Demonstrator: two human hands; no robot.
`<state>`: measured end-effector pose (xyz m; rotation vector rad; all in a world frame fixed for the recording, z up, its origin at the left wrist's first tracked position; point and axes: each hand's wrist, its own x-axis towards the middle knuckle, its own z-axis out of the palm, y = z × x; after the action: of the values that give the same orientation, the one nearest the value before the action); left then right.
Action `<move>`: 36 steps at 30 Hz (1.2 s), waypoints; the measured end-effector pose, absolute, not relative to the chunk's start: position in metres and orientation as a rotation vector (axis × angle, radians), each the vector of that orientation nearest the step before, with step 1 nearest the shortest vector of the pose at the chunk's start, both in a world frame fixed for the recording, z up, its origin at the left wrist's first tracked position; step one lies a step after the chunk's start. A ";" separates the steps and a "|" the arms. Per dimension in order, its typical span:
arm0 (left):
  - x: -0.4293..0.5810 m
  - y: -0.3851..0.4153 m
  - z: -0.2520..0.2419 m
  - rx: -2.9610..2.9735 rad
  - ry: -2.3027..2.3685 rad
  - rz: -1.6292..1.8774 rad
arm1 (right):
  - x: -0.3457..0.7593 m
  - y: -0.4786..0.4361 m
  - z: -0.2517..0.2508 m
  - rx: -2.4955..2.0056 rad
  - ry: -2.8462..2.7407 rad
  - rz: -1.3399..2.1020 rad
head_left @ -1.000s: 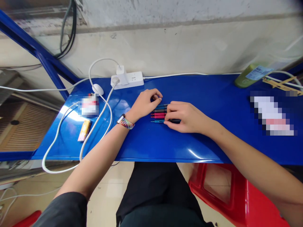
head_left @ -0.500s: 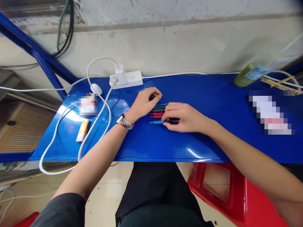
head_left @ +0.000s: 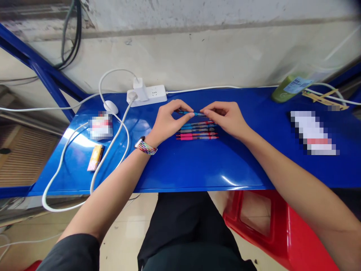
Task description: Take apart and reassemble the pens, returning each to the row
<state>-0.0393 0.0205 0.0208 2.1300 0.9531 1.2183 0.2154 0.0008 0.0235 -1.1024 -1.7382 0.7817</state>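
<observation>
Pens (head_left: 197, 130) in a tidy row on blue table (head_left: 197, 169), lying side by side, tips pointing left, touching or nearly so. Looks like four or five in the row: blue ones at the far side, pink/red ones nearest the body; exact count hard to tell. One more blue pen (head_left: 194, 113) held just above the far edge of the row, pinched at its left end by left hand (head_left: 169, 122) and at its right end by right hand (head_left: 227, 118). Both hands closed narrow on that pen, thumb and forefinger, other fingers curled. Probably most of the lining-up done, row already straight and even; held pen not yet down beside the others, so that placement left. No other loose pens seen on the table.

Around: white power strip (head_left: 148, 94) with plugged charger at the back edge, white cable (head_left: 113, 143) looping left, small orange pack (head_left: 94, 157) near the left, green bottle (head_left: 290, 84) far right. Woven wristband (head_left: 146, 146) on left wrist. Red stool (head_left: 270, 226) below the table.
</observation>
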 end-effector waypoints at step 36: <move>-0.044 0.040 0.009 1.730 0.845 1.314 | 0.218 0.019 0.016 -0.943 -1.288 1.076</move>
<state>-0.0442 0.0400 0.0087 1.7300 0.8455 1.3139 0.2176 0.0189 0.0156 -0.9431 -1.2879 1.0757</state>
